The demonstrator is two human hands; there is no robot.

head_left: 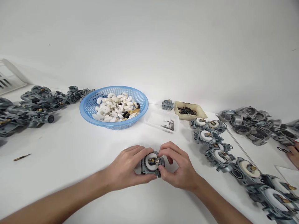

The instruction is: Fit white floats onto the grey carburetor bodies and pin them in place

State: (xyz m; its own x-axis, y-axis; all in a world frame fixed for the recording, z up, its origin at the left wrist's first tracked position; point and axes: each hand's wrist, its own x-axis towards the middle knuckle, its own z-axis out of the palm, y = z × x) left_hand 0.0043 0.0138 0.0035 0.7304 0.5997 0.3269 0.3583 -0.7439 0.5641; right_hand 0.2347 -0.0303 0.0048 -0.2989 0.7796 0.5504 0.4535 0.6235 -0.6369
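Note:
My left hand (130, 166) is closed around a grey metal carburetor body (144, 169), fingers at its far side and thumb along the near side. A white C-shaped float (148, 161) lies in the open face of the carburetor, with brass parts in its middle. My right hand (177, 165) has thumb and index finger closed at the float's metal hinge on the right side. Whether a small pin is between those fingertips cannot be made out. The carburetor rests low over the white table (93, 199) in front of me.
A blue basket (85, 113) holds white floats. Beside it, a clear tray (151, 119) has metal pins and a cream box (202, 114) has black rings. Carburetors with floats (219, 155) line the right; bare bodies (37, 115) lie left, bowls (257, 124) far right. Another person's hand (294, 154) shows there.

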